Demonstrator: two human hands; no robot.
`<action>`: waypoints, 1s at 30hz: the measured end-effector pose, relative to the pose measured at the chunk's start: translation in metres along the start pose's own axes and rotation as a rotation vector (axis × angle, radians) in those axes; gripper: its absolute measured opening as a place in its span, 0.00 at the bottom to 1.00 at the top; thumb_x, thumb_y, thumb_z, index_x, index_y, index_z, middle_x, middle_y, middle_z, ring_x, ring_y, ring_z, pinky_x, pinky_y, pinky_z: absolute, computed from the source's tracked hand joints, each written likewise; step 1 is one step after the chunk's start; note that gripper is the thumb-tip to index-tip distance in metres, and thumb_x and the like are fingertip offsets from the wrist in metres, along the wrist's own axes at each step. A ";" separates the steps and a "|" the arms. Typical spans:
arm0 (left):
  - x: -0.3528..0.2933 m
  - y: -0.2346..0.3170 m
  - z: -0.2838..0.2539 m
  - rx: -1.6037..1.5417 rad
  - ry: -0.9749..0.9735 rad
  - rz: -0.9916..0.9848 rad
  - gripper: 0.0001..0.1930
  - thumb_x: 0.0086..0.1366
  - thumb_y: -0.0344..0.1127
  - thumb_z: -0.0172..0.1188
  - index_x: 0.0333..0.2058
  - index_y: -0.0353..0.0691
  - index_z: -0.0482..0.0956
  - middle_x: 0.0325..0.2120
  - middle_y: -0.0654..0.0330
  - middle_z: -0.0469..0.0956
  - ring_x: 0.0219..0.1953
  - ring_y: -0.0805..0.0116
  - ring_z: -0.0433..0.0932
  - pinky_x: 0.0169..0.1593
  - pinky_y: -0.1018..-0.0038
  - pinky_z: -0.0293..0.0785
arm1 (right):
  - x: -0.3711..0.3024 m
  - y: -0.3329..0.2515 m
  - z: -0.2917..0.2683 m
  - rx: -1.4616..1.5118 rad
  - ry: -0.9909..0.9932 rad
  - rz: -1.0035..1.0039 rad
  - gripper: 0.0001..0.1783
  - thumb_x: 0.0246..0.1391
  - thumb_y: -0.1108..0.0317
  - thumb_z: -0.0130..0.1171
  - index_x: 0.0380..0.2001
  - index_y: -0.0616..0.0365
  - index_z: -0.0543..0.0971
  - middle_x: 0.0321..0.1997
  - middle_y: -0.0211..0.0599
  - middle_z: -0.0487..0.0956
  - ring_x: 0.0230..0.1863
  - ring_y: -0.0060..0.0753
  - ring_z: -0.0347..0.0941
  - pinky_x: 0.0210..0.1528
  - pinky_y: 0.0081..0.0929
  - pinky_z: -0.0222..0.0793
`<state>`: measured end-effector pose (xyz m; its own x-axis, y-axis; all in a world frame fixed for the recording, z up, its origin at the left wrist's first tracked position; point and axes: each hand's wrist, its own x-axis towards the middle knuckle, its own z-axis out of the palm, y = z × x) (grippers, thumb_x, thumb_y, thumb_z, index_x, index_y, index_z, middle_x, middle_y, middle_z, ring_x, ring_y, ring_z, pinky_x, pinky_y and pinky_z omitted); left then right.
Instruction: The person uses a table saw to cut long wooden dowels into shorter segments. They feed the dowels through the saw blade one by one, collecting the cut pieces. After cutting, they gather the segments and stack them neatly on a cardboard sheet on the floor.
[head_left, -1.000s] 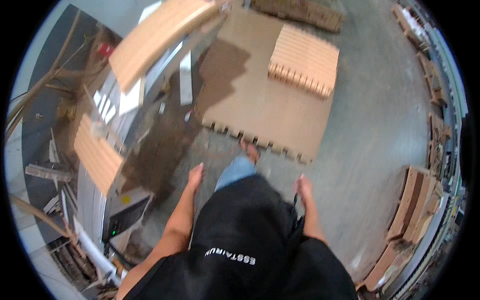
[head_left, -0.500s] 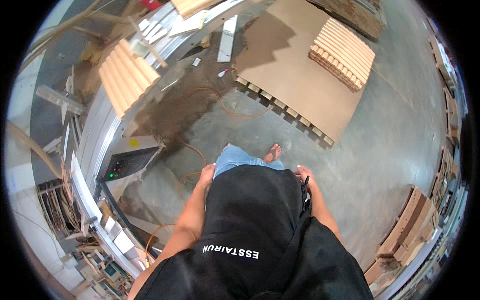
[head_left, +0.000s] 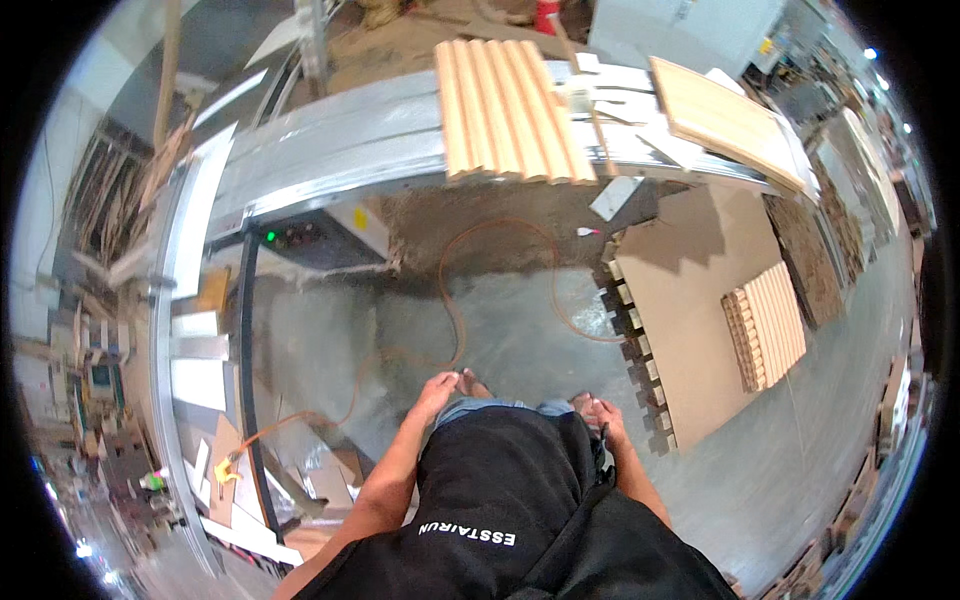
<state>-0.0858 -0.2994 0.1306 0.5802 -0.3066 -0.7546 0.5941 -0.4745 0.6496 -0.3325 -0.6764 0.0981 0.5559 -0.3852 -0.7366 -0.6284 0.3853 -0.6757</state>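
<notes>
Beside my left thigh hangs my left hand point(head_left: 436, 393), its fingers loosely apart and nothing seen in them. My right hand point(head_left: 606, 418) is low at my right side near the hem of my black shirt; its fingers are partly hidden, so its grip is unclear. Neither hand touches the work surfaces. Ahead, a ribbed light-wood panel point(head_left: 510, 115) lies across a metal machine table point(head_left: 350, 130), overhanging its near edge. Off to the right, a stack of similar ribbed panels point(head_left: 775, 330) rests on a pallet covered with a brown sheet point(head_left: 690, 300).
An orange hose point(head_left: 455, 310) loops over the floor, leading to a yellow air gun point(head_left: 228, 468) on the left-hand bench. A control box point(head_left: 320, 240) with a green light sits under the table. A flat wood board point(head_left: 730, 120) lies at the table's right end.
My view has swung left, so the machine table now spans the front and the pallet appears further right. Both hands stay low at my sides. The ribbed panels appear unmoved on their supports.
</notes>
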 end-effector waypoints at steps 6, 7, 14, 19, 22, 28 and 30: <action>0.007 -0.072 -0.097 -0.232 0.236 -0.073 0.24 0.70 0.58 0.57 0.53 0.46 0.76 0.47 0.65 0.80 0.48 0.71 0.77 0.47 0.71 0.72 | 0.026 -0.058 0.046 -0.290 -0.020 0.049 0.33 0.60 0.42 0.63 0.55 0.61 0.78 0.40 0.34 0.82 0.38 0.28 0.80 0.35 0.26 0.70; 0.004 -0.070 -0.105 -0.241 0.259 -0.116 0.28 0.70 0.58 0.57 0.57 0.44 0.74 0.52 0.61 0.79 0.52 0.66 0.77 0.53 0.64 0.72 | 0.024 -0.068 0.042 -0.285 0.024 0.025 0.37 0.60 0.42 0.62 0.59 0.63 0.75 0.44 0.40 0.82 0.41 0.33 0.81 0.39 0.33 0.74; -0.043 -0.164 -0.136 -0.426 0.593 -0.401 0.30 0.68 0.60 0.58 0.52 0.38 0.77 0.43 0.60 0.81 0.43 0.67 0.78 0.38 0.71 0.70 | 0.036 -0.044 0.030 -0.571 -0.248 0.067 0.36 0.64 0.42 0.59 0.59 0.66 0.75 0.45 0.46 0.83 0.46 0.39 0.79 0.47 0.38 0.75; -0.076 -0.198 -0.110 -0.423 0.431 -0.522 0.36 0.65 0.65 0.58 0.61 0.43 0.70 0.54 0.54 0.78 0.54 0.57 0.76 0.54 0.53 0.68 | 0.080 -0.103 0.082 -0.561 -0.334 0.156 0.34 0.64 0.43 0.60 0.57 0.66 0.76 0.42 0.47 0.83 0.43 0.40 0.80 0.46 0.37 0.74; -0.060 -0.140 -0.097 -0.490 0.452 -0.594 0.35 0.67 0.63 0.57 0.60 0.40 0.70 0.54 0.53 0.77 0.55 0.56 0.75 0.55 0.52 0.68 | 0.111 -0.124 0.104 -0.286 -0.089 0.246 0.32 0.64 0.45 0.59 0.55 0.64 0.76 0.42 0.46 0.83 0.41 0.38 0.81 0.43 0.36 0.74; 0.039 -0.020 -0.125 -0.289 0.566 -0.191 0.24 0.71 0.54 0.56 0.48 0.36 0.80 0.39 0.58 0.83 0.43 0.65 0.80 0.46 0.67 0.75 | 0.145 -0.194 0.127 -0.300 -0.081 0.217 0.41 0.60 0.39 0.60 0.62 0.65 0.70 0.52 0.50 0.81 0.47 0.44 0.80 0.46 0.40 0.74; 0.079 0.042 -0.141 -0.286 0.671 0.048 0.20 0.73 0.49 0.55 0.45 0.36 0.81 0.37 0.59 0.83 0.40 0.68 0.80 0.46 0.70 0.74 | 0.158 -0.205 0.141 -0.267 -0.011 0.187 0.43 0.58 0.38 0.61 0.62 0.64 0.71 0.50 0.46 0.82 0.45 0.41 0.81 0.44 0.39 0.72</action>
<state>0.0633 -0.2274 0.1119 0.7710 0.2938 -0.5649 0.6288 -0.2112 0.7484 -0.0391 -0.6985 0.1167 0.4224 -0.3191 -0.8484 -0.8398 0.2143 -0.4988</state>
